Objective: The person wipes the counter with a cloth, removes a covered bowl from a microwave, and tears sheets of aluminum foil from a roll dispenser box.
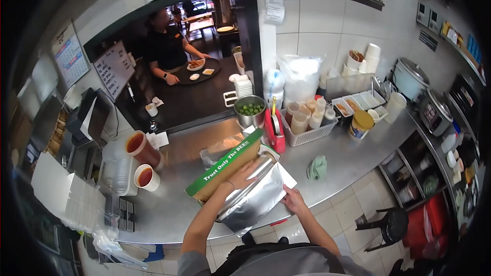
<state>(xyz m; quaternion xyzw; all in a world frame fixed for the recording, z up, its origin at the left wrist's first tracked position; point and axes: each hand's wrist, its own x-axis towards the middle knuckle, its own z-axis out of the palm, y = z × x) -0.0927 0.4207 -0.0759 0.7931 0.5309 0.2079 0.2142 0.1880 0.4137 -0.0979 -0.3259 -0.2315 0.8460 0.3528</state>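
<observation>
A long green and brown cardboard box (pixel 225 166) lies with its lid raised on the steel counter, holding a roll of aluminum foil (pixel 262 167). My left hand (pixel 243 176) rests inside the box on the roll, its fingers stretched out flat. From the roll a shiny sheet of foil (pixel 255 199) spreads toward me and hangs over the counter's front edge. At the right side of that sheet, my right hand (pixel 294 199) pinches its edge. Behind the box lies another crumpled piece of foil (pixel 220 148).
Beyond the box stand a steel pot of green limes (pixel 249 110), a red tape dispenser (pixel 274 132) and a basket of bottles (pixel 309 128). Sauce containers (pixel 147 176) are at left, a green cloth (pixel 317 167) at right. A person (pixel 169 46) holds a tray (pixel 204 71) past the window.
</observation>
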